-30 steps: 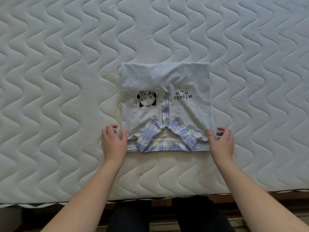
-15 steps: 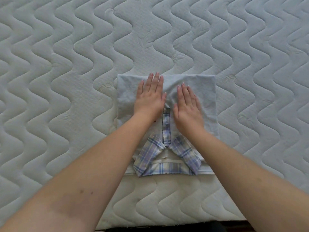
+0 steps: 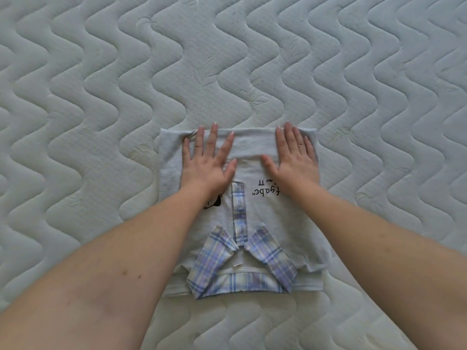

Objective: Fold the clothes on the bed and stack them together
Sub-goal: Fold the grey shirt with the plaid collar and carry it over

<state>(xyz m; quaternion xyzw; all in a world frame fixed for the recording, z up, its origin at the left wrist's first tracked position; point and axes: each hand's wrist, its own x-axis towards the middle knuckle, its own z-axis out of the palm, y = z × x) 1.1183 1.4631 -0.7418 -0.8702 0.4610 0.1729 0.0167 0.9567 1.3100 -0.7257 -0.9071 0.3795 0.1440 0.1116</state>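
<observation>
Folded shirt sits in the middle of the bed, collar nearest. Left hand and right hand press flat on its far edge, fingers straight, gripping nothing.

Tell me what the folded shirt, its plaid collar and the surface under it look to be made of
The folded shirt looks like soft matte cotton jersey, judging by its heathered light grey and limp bunching under the left hand. Its plaid collar seems a crisper woven cloth, holding sharp points and a printed-through check. The mattress appears to be padded quilted fabric, puffed between wavy stitch lines.
</observation>
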